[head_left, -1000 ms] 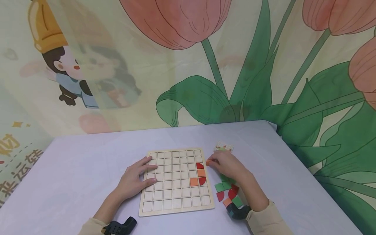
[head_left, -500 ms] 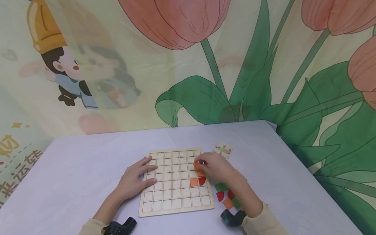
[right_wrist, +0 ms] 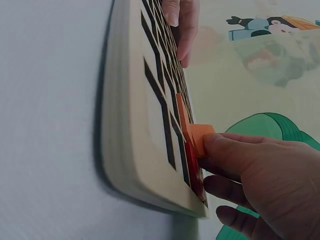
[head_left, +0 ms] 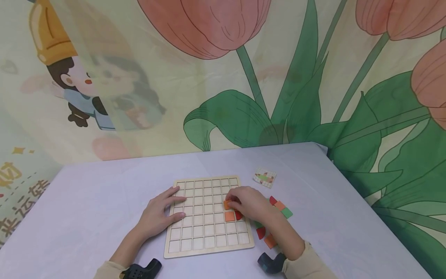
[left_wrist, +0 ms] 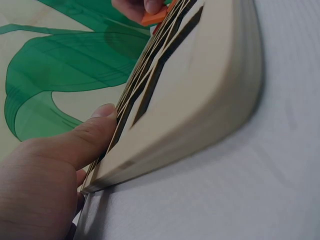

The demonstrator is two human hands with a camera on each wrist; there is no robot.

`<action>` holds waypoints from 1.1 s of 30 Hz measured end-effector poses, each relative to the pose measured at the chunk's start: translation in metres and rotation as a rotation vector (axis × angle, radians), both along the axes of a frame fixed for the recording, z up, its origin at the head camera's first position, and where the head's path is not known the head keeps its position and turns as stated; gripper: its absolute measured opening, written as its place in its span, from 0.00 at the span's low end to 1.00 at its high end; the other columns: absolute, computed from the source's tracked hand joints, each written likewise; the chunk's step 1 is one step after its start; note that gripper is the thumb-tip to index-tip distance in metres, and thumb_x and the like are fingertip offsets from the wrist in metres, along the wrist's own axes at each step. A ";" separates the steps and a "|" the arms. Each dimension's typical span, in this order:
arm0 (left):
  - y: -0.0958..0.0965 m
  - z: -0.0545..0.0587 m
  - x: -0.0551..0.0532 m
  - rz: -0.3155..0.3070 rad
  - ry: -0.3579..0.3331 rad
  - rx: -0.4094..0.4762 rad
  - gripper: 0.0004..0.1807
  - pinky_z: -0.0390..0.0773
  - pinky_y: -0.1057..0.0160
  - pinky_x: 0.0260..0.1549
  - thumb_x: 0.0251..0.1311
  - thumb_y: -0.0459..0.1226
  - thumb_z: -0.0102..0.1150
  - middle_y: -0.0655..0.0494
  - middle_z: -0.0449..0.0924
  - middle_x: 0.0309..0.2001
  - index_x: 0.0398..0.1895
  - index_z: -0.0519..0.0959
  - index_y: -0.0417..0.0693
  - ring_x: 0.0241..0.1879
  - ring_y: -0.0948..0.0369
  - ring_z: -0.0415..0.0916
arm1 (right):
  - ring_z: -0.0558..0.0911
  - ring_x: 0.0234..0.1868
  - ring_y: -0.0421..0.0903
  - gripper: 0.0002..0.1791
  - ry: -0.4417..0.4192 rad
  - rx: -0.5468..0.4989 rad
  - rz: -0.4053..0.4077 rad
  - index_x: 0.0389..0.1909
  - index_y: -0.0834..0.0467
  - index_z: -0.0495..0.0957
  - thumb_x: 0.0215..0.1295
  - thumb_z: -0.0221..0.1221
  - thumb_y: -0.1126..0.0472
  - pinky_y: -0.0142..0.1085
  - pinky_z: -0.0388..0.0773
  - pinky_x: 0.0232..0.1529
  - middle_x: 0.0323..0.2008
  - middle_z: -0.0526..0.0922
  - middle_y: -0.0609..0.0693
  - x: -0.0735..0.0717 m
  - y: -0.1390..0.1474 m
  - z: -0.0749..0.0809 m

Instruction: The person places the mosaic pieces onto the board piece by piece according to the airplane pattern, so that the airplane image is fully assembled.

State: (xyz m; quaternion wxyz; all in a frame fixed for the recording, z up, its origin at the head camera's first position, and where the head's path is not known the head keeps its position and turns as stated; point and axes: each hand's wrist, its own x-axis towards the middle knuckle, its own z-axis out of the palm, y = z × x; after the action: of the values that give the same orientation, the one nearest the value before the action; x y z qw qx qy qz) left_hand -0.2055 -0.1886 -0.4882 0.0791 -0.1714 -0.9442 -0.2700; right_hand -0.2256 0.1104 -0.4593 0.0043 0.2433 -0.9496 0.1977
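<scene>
A wooden grid board (head_left: 198,232) lies on the white table. My right hand (head_left: 249,202) pinches an orange square tile (right_wrist: 201,137) between thumb and index finger, close over the cells at the board's right side. Just below it in the head view sit an orange tile (head_left: 229,216) and a red quarter-circle tile (head_left: 238,215), both in cells. My right hand hides the cells behind it. Along the board's left edge rests my left hand (head_left: 162,211), its fingers spread and relaxed over the frame; its thumb (left_wrist: 95,131) touches the edge in the left wrist view.
Right of the board lie several loose tiles, including a green one (head_left: 287,212), a red one (head_left: 261,233) and an orange one (head_left: 270,241). A small printed pattern card (head_left: 265,178) lies beyond the board's far right corner. A tulip-print backdrop (head_left: 230,116) stands behind the table.
My right hand has carried the orange tile from beside the board's right edge leftward over the grid, then slightly nearer. More loose tiles and the card now show. My left hand stays in place.
</scene>
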 end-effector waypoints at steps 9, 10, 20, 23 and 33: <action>0.001 -0.001 -0.002 0.003 -0.017 0.002 0.27 0.56 0.35 0.62 0.50 0.55 0.65 0.49 0.64 0.69 0.53 0.80 0.57 0.71 0.46 0.56 | 0.74 0.33 0.34 0.06 0.039 0.015 0.032 0.38 0.46 0.82 0.61 0.63 0.53 0.29 0.78 0.40 0.33 0.79 0.36 0.001 0.002 -0.002; 0.001 -0.001 -0.002 0.004 -0.017 0.001 0.27 0.56 0.35 0.62 0.50 0.55 0.65 0.49 0.64 0.69 0.53 0.80 0.57 0.71 0.46 0.56 | 0.74 0.33 0.34 0.06 0.042 0.017 0.032 0.38 0.46 0.82 0.61 0.63 0.53 0.29 0.78 0.40 0.33 0.79 0.36 0.001 0.002 -0.002; 0.002 -0.001 -0.003 -0.001 -0.008 -0.007 0.27 0.56 0.35 0.62 0.50 0.55 0.65 0.48 0.65 0.69 0.53 0.80 0.57 0.70 0.45 0.57 | 0.74 0.32 0.34 0.06 0.053 0.016 0.035 0.38 0.46 0.83 0.61 0.63 0.52 0.28 0.78 0.39 0.34 0.78 0.36 0.001 0.003 -0.005; 0.003 -0.001 -0.003 0.000 -0.010 -0.013 0.27 0.57 0.35 0.62 0.50 0.56 0.64 0.49 0.65 0.69 0.53 0.79 0.57 0.70 0.46 0.56 | 0.74 0.33 0.34 0.06 0.047 0.016 0.029 0.38 0.46 0.83 0.61 0.63 0.52 0.29 0.78 0.40 0.34 0.78 0.37 0.002 0.002 -0.004; 0.001 -0.003 0.000 0.003 -0.007 -0.006 0.27 0.57 0.34 0.61 0.51 0.57 0.63 0.50 0.65 0.69 0.53 0.79 0.58 0.70 0.45 0.57 | 0.72 0.31 0.34 0.08 0.047 0.006 0.059 0.41 0.47 0.82 0.65 0.59 0.51 0.27 0.75 0.36 0.36 0.75 0.38 0.003 -0.003 -0.009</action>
State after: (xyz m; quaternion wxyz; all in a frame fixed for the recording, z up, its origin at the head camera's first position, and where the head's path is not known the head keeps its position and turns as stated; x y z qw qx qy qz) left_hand -0.2059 -0.1878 -0.4912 0.0755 -0.1691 -0.9456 -0.2674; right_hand -0.2231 0.1074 -0.4679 0.0198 0.2759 -0.9422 0.1891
